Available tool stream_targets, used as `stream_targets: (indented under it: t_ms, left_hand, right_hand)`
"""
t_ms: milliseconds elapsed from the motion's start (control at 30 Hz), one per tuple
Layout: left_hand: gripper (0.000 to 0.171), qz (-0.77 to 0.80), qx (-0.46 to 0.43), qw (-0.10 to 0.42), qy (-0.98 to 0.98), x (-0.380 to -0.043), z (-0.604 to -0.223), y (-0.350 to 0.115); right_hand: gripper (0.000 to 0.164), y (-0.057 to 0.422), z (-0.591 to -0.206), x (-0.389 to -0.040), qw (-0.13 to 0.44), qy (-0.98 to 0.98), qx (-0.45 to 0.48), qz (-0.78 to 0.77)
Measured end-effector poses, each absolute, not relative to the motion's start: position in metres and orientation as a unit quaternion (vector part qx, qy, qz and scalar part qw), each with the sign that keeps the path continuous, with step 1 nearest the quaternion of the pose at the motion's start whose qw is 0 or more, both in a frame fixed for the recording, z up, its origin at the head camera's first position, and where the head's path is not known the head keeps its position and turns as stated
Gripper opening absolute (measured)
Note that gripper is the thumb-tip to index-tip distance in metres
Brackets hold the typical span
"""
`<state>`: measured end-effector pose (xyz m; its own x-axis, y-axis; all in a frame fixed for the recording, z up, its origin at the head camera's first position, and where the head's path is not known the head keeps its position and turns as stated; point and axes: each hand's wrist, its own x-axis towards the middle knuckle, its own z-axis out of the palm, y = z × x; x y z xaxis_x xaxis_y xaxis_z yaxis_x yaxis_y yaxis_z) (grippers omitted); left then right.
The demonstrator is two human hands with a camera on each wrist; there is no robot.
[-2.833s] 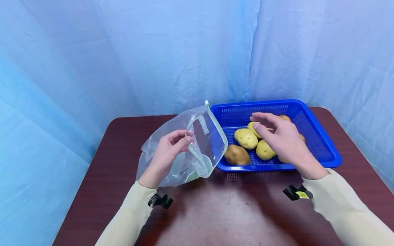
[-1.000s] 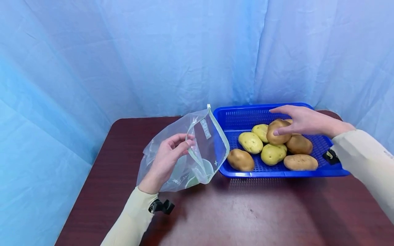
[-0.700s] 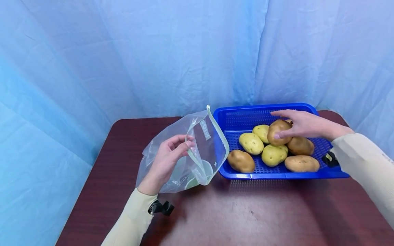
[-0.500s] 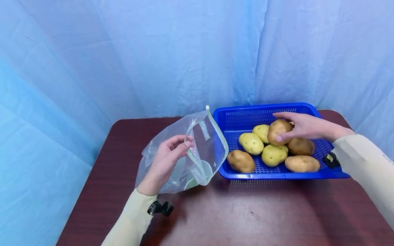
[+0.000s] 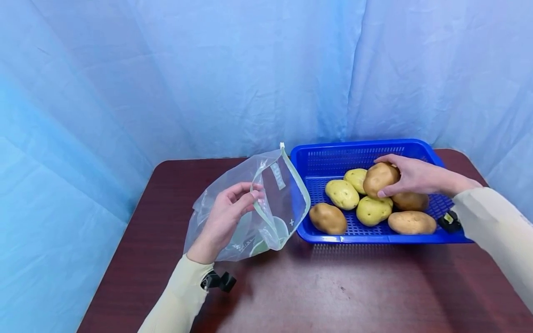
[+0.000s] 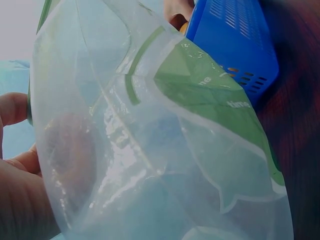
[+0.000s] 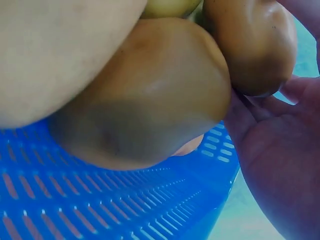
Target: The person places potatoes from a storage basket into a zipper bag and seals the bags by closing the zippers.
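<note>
My left hand pinches the rim of a clear plastic zip bag, whose mouth gapes toward the right. Green print on the bag fills much of the left wrist view. Over in the blue basket, my right hand grips a brown potato from its right side, thumb in front and a finger behind. That potato appears atop the others; whether it has lifted clear of them I cannot tell. The right wrist view shows the hand's palm beside the held potato and a larger brown one.
Several other potatoes lie in the basket, among them a yellow one, a brown one and a long pale brown one. Everything stands on a dark red wooden table. A blue curtain hangs behind it.
From above the basket's middle, my right hand has gone to its right side, and its fingers have drawn in round the brown potato. My left hand stays at the bag's rim.
</note>
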<state>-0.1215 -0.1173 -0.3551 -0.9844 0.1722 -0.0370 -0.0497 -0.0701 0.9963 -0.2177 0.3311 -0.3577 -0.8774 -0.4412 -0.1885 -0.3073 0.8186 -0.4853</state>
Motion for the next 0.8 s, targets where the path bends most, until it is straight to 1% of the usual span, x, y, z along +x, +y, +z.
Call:
stream_targets:
  t_ms: [133, 333, 567, 800]
  left_hand:
    - [0.026, 0.732, 0.045, 0.074, 0.675, -0.121, -0.354, -0.116]
    - [0.027, 0.734, 0.048, 0.072, 0.674, -0.123, -0.354, -0.114]
    - [0.026, 0.74, 0.056, 0.074, 0.667, -0.126, -0.356, -0.109]
    - [0.026, 0.744, 0.061, 0.072, 0.661, -0.128, -0.357, -0.104]
  right_hand:
    - [0.087, 0.331, -0.351, -0.216, 0.142, 0.94, -0.186, -0.247]
    - [0.084, 0.328, -0.329, -0.21, 0.135, 0.931, -0.176, -0.291]
    - [0.087, 0.322, -0.306, -0.202, 0.1, 0.921, -0.188, -0.326]
    - [0.083, 0.305, -0.293, -0.187, 0.058, 0.911, -0.196, -0.359]
